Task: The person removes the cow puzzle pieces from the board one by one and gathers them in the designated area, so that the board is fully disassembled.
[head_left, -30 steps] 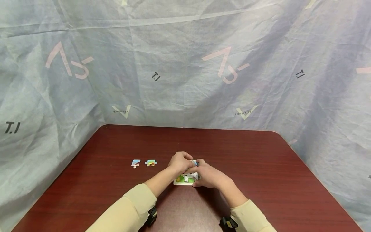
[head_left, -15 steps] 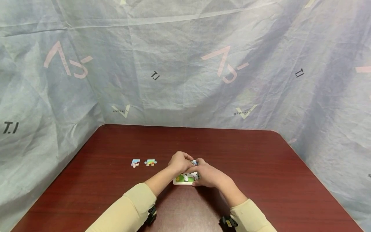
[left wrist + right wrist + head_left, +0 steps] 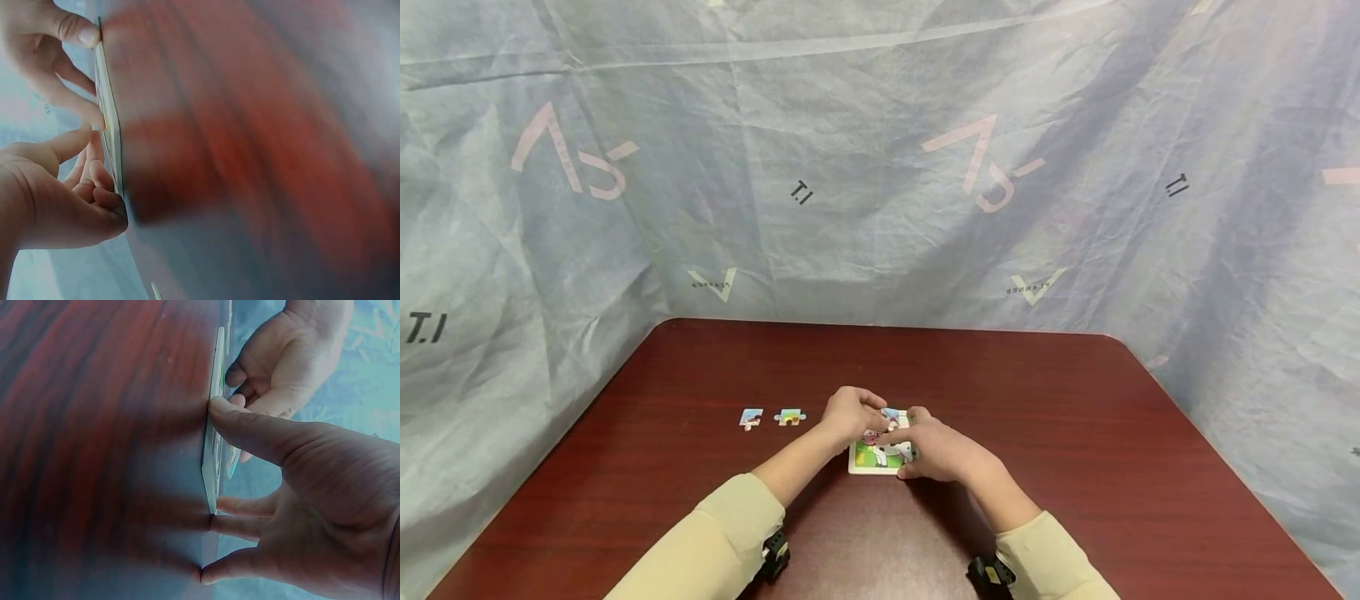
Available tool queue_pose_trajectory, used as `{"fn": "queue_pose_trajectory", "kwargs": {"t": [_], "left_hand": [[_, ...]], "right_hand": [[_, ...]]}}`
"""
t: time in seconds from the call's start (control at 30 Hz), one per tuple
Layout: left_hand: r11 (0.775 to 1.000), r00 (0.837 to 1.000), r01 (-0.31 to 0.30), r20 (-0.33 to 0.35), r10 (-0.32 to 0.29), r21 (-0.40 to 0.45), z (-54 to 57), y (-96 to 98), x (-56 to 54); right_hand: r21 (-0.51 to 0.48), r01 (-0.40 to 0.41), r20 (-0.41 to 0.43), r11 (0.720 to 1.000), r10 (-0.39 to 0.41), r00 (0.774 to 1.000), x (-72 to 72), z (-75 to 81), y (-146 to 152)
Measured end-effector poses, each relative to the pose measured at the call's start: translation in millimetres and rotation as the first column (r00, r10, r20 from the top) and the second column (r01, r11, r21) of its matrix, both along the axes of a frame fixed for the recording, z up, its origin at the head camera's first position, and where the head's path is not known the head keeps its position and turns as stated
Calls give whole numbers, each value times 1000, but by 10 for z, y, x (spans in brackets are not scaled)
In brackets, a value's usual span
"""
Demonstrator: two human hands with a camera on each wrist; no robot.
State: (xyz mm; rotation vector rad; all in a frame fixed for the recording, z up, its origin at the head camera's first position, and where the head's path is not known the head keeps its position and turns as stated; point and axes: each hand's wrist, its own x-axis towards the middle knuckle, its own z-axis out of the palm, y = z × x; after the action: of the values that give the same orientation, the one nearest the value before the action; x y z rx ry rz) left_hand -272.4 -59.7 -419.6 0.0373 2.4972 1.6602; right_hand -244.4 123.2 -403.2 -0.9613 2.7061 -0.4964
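A small jigsaw puzzle board (image 3: 874, 472) with a pale rim and a cow picture lies flat on the table before me. My right hand (image 3: 946, 450) holds it along the right side, with the thumb at the near edge and fingers spread to the far edge. Over its upper left part is my left hand (image 3: 847, 416), fingers bent. In the right wrist view a tilted puzzle piece (image 3: 234, 465) with a blue-green face shows by the left fingertips, which seem to pinch it. The left fingers partly hide the board's upper left.
Two loose puzzle pieces, a left one (image 3: 751, 418) and a right one (image 3: 790, 417), lie left of the board. The dark red wooden table (image 3: 1037, 400) ends at a grey cloth backdrop (image 3: 880, 208) behind and at both sides.
My left hand has shifted a little to the left and away from the right hand, showing more of the board's upper picture. The right hand and board have hardly moved.
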Motion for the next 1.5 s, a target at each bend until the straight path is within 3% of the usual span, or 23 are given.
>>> {"fn": "queue_pose_trajectory", "kwargs": {"t": [0.33, 0.83, 1.1, 1.33, 1.5], "left_hand": [[999, 998, -27, -55, 24, -40, -22, -307, 12], [992, 996, -66, -64, 59, -106, -1, -683, 65], [983, 996, -73, -70, 61, -171, 2, -776, 51], [966, 992, -75, -116, 47, -248, -3, -831, 27], [956, 993, -79, -103, 51, -283, 3, -845, 11]], "right_hand": [[7, 5, -12, 1000, -5, 1000, -20, -22, 0], [20, 1, -39, 1000, 0, 999, 5, 6, -23], [12, 13, -24, 1000, -13, 1000, 11, 18, -27], [8, 17, -21, 1000, -17, 1000, -2, 13, -28], [10, 22, -24, 1000, -21, 999, 1, 15, -26]]}}
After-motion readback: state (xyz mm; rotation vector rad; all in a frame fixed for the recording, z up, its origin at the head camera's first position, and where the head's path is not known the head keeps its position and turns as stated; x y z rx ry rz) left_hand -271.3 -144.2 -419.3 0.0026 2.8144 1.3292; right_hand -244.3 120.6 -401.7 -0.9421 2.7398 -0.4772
